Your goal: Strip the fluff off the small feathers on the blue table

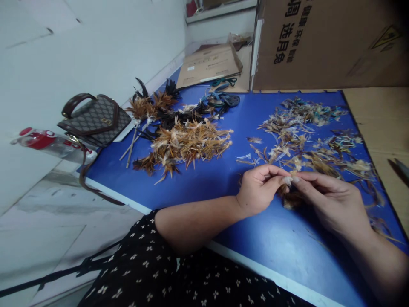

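Note:
Both hands meet above the right half of the blue table (pixel 191 187). My left hand (pixel 260 187) pinches the pale, fluffy end of a small brown feather bunch (pixel 290 199) between thumb and forefinger. My right hand (pixel 332 200) pinches the same end from the other side, fingertips almost touching the left ones. The brown tips hang below the fingers, partly hidden by them. Just behind the hands spreads a loose heap of mixed feathers (pixel 287 128), brown, white and some teal. To the left lies a pile of golden-brown feather bunches (pixel 191 143).
Black and rust feather dusters with sticks (pixel 131 147) lie left, near a patterned handbag (pixel 99 117) and a plastic bottle (pixel 54 145). Blue cords (pixel 220 96) sit at the back. Flat cardboard (pixel 207 66) and a large carton (pixel 319 47) bound the far side. Dark blades (pixel 399 170) show far right.

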